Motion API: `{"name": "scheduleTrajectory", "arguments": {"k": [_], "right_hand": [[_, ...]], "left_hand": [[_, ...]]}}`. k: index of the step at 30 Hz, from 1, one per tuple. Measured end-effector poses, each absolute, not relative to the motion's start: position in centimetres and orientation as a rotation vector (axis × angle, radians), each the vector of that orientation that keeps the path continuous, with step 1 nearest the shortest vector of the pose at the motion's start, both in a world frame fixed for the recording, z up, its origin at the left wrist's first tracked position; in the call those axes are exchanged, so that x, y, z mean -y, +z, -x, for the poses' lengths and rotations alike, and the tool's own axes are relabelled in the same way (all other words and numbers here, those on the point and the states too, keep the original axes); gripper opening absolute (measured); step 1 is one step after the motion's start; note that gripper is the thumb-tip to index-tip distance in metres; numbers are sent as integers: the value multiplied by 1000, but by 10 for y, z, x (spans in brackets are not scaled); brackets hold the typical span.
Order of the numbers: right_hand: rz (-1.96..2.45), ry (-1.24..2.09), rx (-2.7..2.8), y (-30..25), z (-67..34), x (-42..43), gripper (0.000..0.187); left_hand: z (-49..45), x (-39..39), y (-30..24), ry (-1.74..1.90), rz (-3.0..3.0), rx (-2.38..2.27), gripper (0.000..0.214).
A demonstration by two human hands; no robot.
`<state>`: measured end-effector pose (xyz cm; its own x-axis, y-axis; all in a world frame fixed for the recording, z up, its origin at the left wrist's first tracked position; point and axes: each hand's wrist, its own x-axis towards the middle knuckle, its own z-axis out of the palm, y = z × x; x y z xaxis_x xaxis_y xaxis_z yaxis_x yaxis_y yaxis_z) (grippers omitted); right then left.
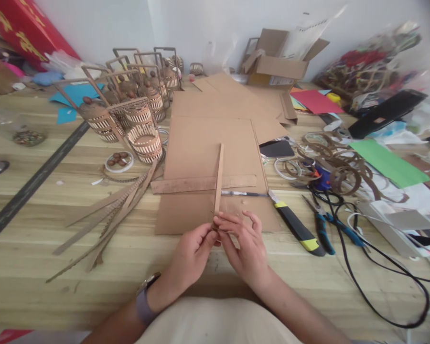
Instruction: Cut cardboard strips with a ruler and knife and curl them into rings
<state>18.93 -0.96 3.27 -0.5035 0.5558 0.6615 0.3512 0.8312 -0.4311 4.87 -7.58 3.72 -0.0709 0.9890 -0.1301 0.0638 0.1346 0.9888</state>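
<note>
Both hands meet at the near end of a long narrow cardboard strip (219, 179) that points away from me over a flat cardboard sheet (197, 143). My left hand (190, 258) pinches the strip's near end with fingertips; a watch sits on that wrist. My right hand (244, 246) pinches the same end from the right, fingers curled. A wooden ruler (186, 184) lies crosswise on the sheet under the strip. A pen (243, 193) lies just right of the strip.
A yellow-and-black utility knife (296, 227) and blue-handled pliers (322, 224) lie to the right, with black cable (380, 286) looping near them. Loose cardboard strips (107, 215) fan out at left. Small cardboard lanterns (136, 114) stand at back left, curled strips (337, 167) and coloured paper at right.
</note>
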Motion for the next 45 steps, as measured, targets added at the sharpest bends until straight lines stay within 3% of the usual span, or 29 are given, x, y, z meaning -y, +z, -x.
{"name": "scheduleTrajectory", "arguments": {"k": [17, 34, 45], "right_hand": [[863, 622, 2001, 33, -193, 6, 10], [665, 259, 2161, 32, -187, 11, 17], [802, 406, 2102, 36, -192, 9, 13]], "left_hand": [[-47, 74, 44, 1096, -1144, -1286, 38], [-49, 71, 36, 1158, -959, -1319, 32], [-48, 75, 41, 1135, -1038, -1356, 29]]}}
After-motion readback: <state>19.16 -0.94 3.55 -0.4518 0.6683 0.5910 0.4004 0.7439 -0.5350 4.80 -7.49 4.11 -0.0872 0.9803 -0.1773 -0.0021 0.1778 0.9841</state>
